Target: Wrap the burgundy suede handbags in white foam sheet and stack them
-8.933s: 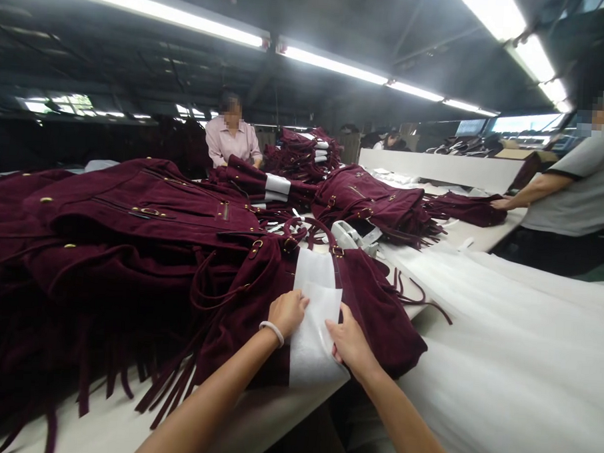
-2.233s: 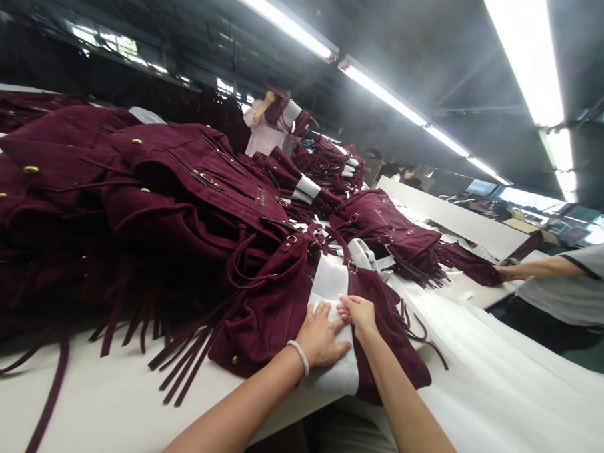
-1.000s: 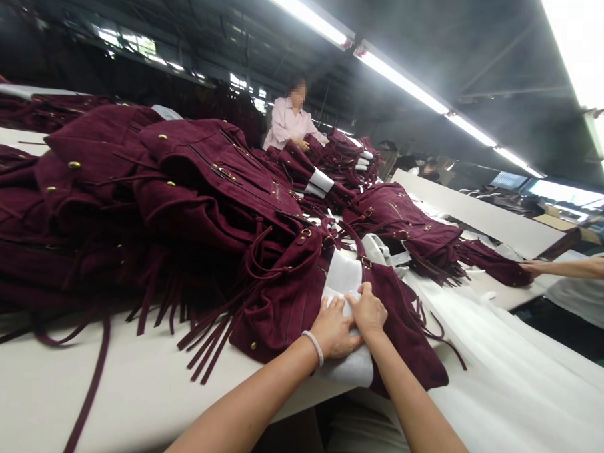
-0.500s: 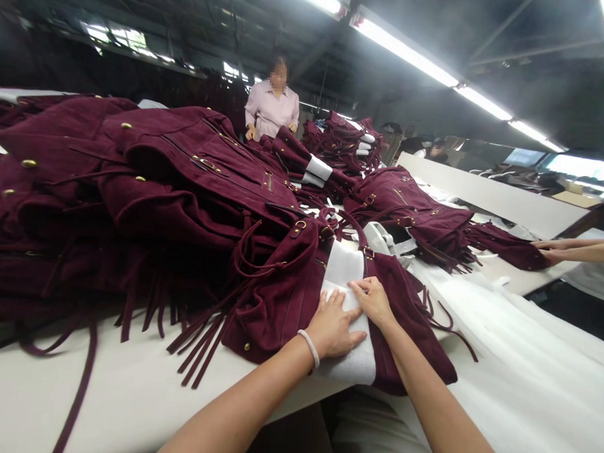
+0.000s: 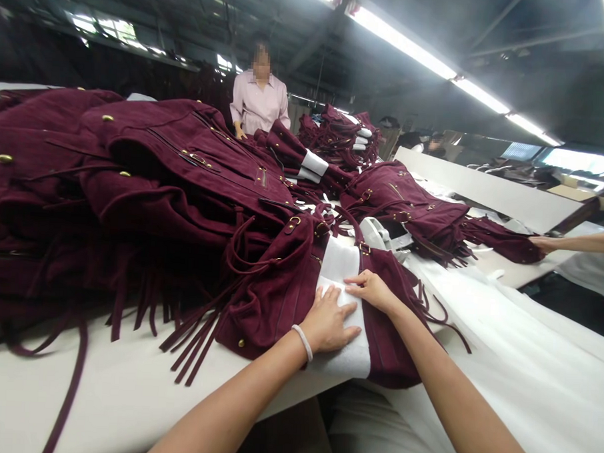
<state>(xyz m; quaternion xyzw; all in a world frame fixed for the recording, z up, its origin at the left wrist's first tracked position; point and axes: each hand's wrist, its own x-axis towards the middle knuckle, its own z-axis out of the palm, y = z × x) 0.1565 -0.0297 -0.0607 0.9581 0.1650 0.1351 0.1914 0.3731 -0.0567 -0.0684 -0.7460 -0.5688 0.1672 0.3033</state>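
A burgundy fringed handbag (image 5: pixel 273 299) lies in front of me at the near edge of the pale desk (image 5: pixel 124 392), with a white wrapping strip (image 5: pixel 341 255) running down its middle. My left grip (image 5: pixel 329 323) is spread flat on that strip, fingers apart, pressing it against the handbag and grasping nothing; a pale band (image 5: pixel 303 343) circles the wrist. My right grip (image 5: pixel 374 291) sits just above it, fingertips touching the strip near the crossing edge of a layer; I can't make out whether they pinch it.

Left of the handbag, close up against it, is a large heap of burgundy bags (image 5: pixel 185 161) with gold-coloured hardware. Just behind the handbag is a light grey plastic object (image 5: pixel 374 234), and beyond that another burgundy bag (image 5: pixel 403 197). Right of the handbag, white sheeting (image 5: pixel 517 343) spreads out. Well behind the handbag stands a person in a pale pink shirt (image 5: pixel 260 103); far to its right, a co-worker's hand (image 5: pixel 544 244) touches a dark red bag (image 5: pixel 506 239).
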